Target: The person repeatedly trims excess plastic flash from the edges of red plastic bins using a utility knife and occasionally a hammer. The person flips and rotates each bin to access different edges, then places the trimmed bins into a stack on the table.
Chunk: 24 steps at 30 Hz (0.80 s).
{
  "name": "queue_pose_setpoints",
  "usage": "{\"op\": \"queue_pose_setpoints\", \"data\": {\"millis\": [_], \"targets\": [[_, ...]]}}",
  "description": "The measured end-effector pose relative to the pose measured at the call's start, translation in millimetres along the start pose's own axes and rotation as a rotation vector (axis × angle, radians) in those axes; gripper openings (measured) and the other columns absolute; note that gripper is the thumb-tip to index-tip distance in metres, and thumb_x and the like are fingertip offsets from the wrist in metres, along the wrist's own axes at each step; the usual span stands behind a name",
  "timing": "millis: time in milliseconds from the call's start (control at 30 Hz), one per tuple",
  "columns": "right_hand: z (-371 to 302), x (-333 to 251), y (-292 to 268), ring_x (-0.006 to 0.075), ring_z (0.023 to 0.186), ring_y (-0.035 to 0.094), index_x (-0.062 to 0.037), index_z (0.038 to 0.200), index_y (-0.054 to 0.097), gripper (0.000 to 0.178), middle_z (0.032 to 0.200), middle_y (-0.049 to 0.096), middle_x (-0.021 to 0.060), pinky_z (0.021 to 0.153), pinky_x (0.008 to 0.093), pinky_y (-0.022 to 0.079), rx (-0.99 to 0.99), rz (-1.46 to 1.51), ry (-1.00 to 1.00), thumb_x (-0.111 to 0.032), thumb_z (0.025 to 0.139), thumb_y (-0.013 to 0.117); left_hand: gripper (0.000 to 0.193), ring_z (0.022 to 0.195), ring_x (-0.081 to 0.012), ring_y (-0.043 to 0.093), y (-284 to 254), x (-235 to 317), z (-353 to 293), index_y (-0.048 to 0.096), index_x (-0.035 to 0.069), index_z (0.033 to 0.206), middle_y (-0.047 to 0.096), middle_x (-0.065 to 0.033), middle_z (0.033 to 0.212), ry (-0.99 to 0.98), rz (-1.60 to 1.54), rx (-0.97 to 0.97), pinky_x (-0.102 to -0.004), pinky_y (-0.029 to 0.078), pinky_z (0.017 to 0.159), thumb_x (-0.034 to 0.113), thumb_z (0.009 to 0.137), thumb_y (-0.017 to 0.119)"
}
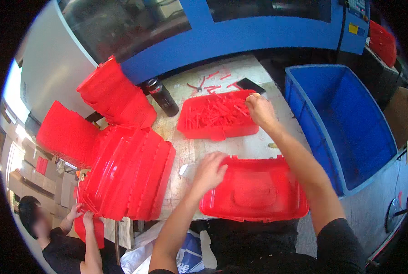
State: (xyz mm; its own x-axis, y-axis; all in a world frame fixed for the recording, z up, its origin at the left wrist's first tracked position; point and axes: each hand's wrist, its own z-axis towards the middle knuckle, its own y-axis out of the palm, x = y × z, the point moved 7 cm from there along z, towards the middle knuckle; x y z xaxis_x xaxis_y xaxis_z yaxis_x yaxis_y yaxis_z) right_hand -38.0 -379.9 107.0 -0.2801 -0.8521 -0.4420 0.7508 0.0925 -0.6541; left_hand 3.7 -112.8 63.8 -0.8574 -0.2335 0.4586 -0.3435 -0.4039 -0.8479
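The person's two hands were well apart from each other. The left hand (210,171) lay at the upper left corner of a shallow red lid (254,189), fingers loosely bent and thumb standing away from them; whether it pressed on the rim or hung just above it could not be told. The right hand (260,109) was at the right end of a red bin (204,133), its fingers bent down close together; whether anything was pinched between them could not be made out.

The lid lay at the near edge of the pale surface (185,150), with the bin behind it, heaped with thin red strips (217,112). A black bottle (163,97) stood left of the bin, and a dark flat slab (251,86) lay behind its right end. Red stacked trays (126,173) filled the left side; a blue tub (345,132) stood to the right.
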Motion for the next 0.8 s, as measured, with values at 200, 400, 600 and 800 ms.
{"op": "queue_pose_setpoints", "data": {"millis": [200, 400, 600, 800], "targets": [[-22, -49, -60, 0.0191, 0.081, 0.065, 0.0014, 0.094, 0.064, 0.012, 0.087, 0.069, 0.0099, 0.076, 0.0331, 0.053, -0.067, 0.692, 0.133, -0.009, 0.097, 0.059, 0.038, 0.109, -0.0288, 0.062, -75, 27, 6, 0.057, 0.0, 0.131, 0.065, -0.0168, 0.118, -0.124, -0.332, 0.609, -0.0375, 0.048, 0.097, 0.018, 0.098, 0.059], [-149, -95, -89, 0.0132, 0.082, 0.063, 0.0015, 0.097, 0.063, 0.009, 0.086, 0.067, 0.0073, 0.073, 0.0302, 0.052, -0.293, 0.873, 0.263, -0.005, 0.098, 0.057, 0.04, 0.123, -0.0235, 0.057, -8, 103, 21, 0.047, 0.001, 0.138, 0.067, -0.0178, 0.12, -0.023, -1.277, 0.228, -0.0386, 0.039, 0.11, 0.029, 0.11, 0.038], [-242, -53, -132, 0.0128, 0.08, 0.06, -0.0027, 0.107, 0.062, 0.015, 0.084, 0.062, 0.0035, 0.07, 0.0271, 0.047, -0.192, 0.934, 0.556, -0.007, 0.093, 0.064, 0.032, 0.122, -0.0239, 0.058, 85, 174, 17, 0.051, 0.002, 0.132, 0.064, -0.0186, 0.126, -0.119, -1.377, -0.401, -0.0385, 0.044, 0.106, 0.022, 0.108, 0.042], [-322, 7, -205, 0.0046, 0.05, 0.04, -0.0041, 0.106, 0.058, 0.018, 0.069, 0.05, -0.0027, 0.043, 0.0205, 0.028, 0.2, 1.289, 0.92, -0.013, 0.092, 0.066, 0.056, 0.141, -0.0329, 0.042, 121, 252, 67, 0.052, 0.01, 0.141, 0.048, -0.0184, 0.148, 0.743, -0.522, -0.424, -0.046, 0.032, 0.117, 0.001, 0.086, 0.057]]}}
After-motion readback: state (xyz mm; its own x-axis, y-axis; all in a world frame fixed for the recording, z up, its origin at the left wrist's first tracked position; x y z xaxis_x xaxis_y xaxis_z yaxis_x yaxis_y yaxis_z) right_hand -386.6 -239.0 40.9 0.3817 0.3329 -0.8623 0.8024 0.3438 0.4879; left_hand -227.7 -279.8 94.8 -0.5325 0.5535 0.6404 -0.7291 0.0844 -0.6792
